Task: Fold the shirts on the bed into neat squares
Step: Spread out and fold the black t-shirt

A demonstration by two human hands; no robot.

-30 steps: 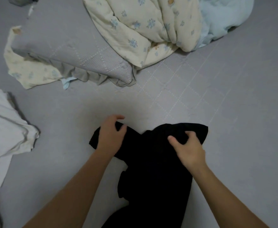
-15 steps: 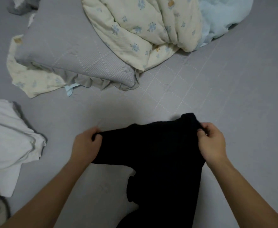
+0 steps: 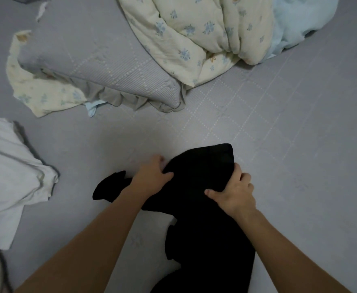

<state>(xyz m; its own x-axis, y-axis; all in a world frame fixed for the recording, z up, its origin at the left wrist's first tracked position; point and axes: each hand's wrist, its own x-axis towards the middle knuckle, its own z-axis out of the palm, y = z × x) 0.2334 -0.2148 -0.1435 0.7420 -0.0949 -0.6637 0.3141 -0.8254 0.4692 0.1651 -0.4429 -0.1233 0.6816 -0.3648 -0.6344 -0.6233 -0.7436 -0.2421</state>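
Black shirt (image 3: 200, 187): dark garment, bunched and unfolded, lying on the grey quilted bed (image 3: 289, 144) at about 6 o'clock in the view. Its upper end forms a rounded fold pointing toward 12 o'clock; one loose end trails out toward 9 o'clock, and the rest runs down toward the bottom edge of the frame.

Left hand (image 3: 152, 178): on the shirt's upper left edge, thumb lying over the cloth and fingers curled round its far side, gripping the fabric.

Right hand (image 3: 235, 192): on the shirt's right edge, at about 3 o'clock from the left hand, fingers curled round the edge and thumb stretched across the cloth, gripping it. Both forearms are bare (no sleeves in view).

White shirt (image 3: 6, 172): pale garment with grey trim, crumpled, at 9 o'clock, well apart from the black shirt.

Grey pillow (image 3: 101, 66): ruffled border, stitched diamond pattern, at about 11 o'clock. A cream floral cloth (image 3: 40, 94) pokes out from under its near left corner.

Floral quilt (image 3: 194, 34): cream with blue flowers, heaped at 12 o'clock, overlapping the pillow's right side.

Light blue blanket (image 3: 300, 22): piled just beside the quilt, at about 1 o'clock.
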